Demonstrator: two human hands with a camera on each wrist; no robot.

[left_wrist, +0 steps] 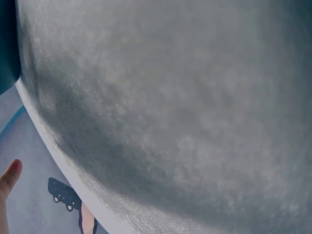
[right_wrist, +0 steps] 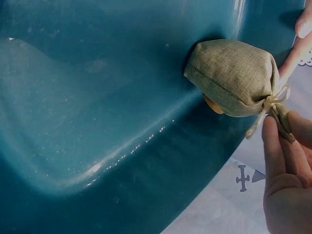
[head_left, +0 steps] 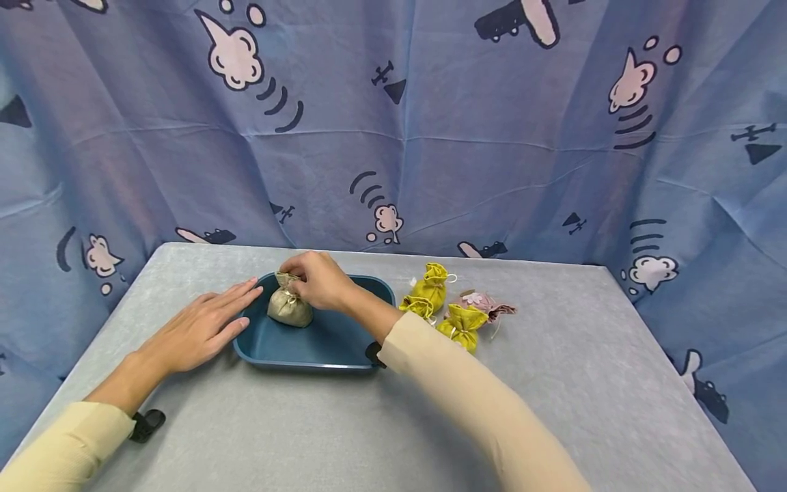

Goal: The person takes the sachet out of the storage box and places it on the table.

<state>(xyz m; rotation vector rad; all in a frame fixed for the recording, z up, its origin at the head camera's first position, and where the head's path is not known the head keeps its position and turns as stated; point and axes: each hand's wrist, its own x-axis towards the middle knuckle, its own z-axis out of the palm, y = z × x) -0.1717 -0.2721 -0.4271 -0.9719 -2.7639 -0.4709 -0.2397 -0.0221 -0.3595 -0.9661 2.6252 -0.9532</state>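
A beige drawstring pouch [head_left: 290, 307] sits inside the blue-green basin [head_left: 313, 367], toward its left end. My right hand [head_left: 322, 280] pinches the gathered top of the pouch; in the right wrist view the thumb and fingers grip the cloth just above the tied cord, and a small orange-brown piece [right_wrist: 213, 105] shows beneath the pouch. Fingers of my left hand [head_left: 199, 328] lie straight against the basin's left rim. Only a fingertip [left_wrist: 12, 173] of that hand appears in the left wrist view, beside a bit of the basin.
Right of the basin, several yellow pouches [head_left: 462, 326] and a pink pouch [head_left: 486, 305] lie grouped on the grey table [head_left: 553, 383]. A blue patterned curtain [head_left: 393, 171] hangs behind the table and along both sides.
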